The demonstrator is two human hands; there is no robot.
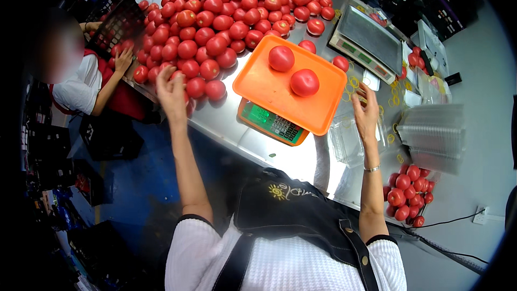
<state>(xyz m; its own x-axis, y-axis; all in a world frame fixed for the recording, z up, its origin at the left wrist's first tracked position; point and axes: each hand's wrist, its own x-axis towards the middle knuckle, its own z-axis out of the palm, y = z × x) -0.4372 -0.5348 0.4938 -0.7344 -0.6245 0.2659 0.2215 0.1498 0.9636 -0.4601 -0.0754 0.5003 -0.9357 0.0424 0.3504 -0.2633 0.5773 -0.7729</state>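
Note:
Two red tomatoes (305,82) rest on an orange tray (264,83), which sits on top of a digital scale (272,121) with a lit green display. My left hand (171,94) is at the near left edge of a large tomato pile (215,21), its fingers apart and slightly bent, with no tomato visibly gripped. To the right of the tray is my right hand (367,114), fingers curved and spread, holding nothing. It hovers near a clear plastic container (347,139) and some yellow rubber bands (353,82) on the metal table (247,143).
A second scale (371,35) stands at the back right. Stacked clear containers (433,134) and packed tomatoes (409,194) line the right side. At the left, another person's hand (124,59) touches the pile beside a black crate (116,19). Another person stands at the far right.

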